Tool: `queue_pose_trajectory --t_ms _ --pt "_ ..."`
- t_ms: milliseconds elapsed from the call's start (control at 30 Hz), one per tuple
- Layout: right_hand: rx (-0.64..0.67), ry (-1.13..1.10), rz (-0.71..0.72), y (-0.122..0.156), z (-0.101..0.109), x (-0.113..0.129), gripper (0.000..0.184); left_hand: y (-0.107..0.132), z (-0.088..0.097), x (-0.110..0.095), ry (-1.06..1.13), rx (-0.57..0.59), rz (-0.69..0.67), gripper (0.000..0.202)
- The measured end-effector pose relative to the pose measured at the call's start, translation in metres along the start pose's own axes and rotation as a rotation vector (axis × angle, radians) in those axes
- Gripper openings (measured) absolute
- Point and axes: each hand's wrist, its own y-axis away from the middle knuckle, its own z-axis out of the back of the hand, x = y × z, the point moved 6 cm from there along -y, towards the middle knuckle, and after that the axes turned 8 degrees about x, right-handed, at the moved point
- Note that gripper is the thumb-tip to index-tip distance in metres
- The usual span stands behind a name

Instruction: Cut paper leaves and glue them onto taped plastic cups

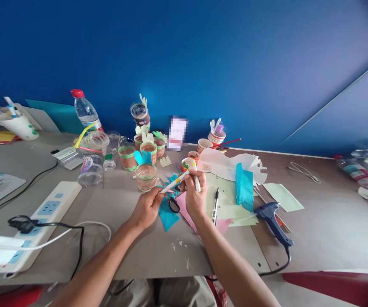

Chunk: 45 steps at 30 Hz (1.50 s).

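My left hand (148, 205) is closed around a white and yellow glue stick (175, 182), which points up to the right. My right hand (195, 192) pinches a small white cap (197, 183) just beyond the stick's tip. Both hands hover over a blue cut paper shape (167, 215) and black-handled scissors (173, 205) on the grey table (113, 204). A pink sheet (222, 225) lies under my right wrist.
Decorated plastic cups (146, 176) cluster behind my hands, with a water bottle (86, 111) at back left. A blue glue gun (272, 218), black pen (215, 206), teal paper (244, 186) and pale green sheets (282, 196) lie right. A power strip (39, 217) with cables lies left.
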Motion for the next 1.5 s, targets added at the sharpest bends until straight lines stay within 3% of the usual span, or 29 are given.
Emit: queue_pose_trajectory --t_ms 233,333,500,633,800,900,1000,1067,1100,1167,1233,1300,1433,1500 --pt "0.012 0.064 0.039 0.002 -0.007 -0.009 0.025 -0.004 -0.003 0.003 0.066 0.005 0.035 0.035" --pt "-0.074 0.166 0.125 -0.001 0.001 -0.003 0.031 -0.005 0.000 0.008 0.061 -0.040 0.050 0.038" --pt "-0.172 0.237 0.178 -0.007 0.020 0.004 0.025 -0.005 -0.001 0.014 -0.181 -0.053 0.087 0.031" --pt "-0.125 0.265 0.204 -0.006 0.017 0.002 0.024 -0.005 -0.006 0.020 -0.387 -0.046 0.172 0.027" --pt "-0.049 0.339 0.232 0.000 0.009 0.002 0.026 -0.004 -0.016 0.017 -0.586 -0.014 0.125 0.034" --pt "-0.010 0.392 0.251 0.002 0.006 0.002 0.026 0.000 -0.012 0.010 -0.621 -0.026 0.106 0.035" --pt "0.014 0.457 0.280 0.004 0.004 0.003 0.026 0.006 0.004 -0.007 -0.565 -0.125 -0.079 0.022" --pt "0.045 0.469 0.276 0.005 0.002 0.002 0.027 0.012 0.024 -0.015 -0.471 -0.294 -0.199 0.017" --pt "0.064 0.463 0.263 0.006 0.001 0.001 0.028 0.015 0.037 -0.014 -0.406 -0.419 -0.198 0.015" --pt "0.101 0.447 0.230 0.007 -0.002 -0.001 0.028 0.021 0.064 -0.001 -0.241 -0.669 -0.069 0.014" --pt "0.127 0.457 0.215 0.009 -0.005 -0.002 0.028 0.019 0.077 0.017 -0.085 -0.733 0.066 0.017" --pt "0.165 0.491 0.216 0.010 -0.009 -0.002 0.028 0.014 0.080 0.026 -0.053 -0.693 0.114 0.029" --pt "0.284 0.577 0.234 0.014 -0.019 -0.004 0.030 -0.002 0.063 0.029 -0.045 -0.401 0.187 0.055" --pt "0.334 0.631 0.249 0.016 -0.023 -0.006 0.030 -0.006 0.055 0.026 -0.092 -0.333 0.206 0.070"
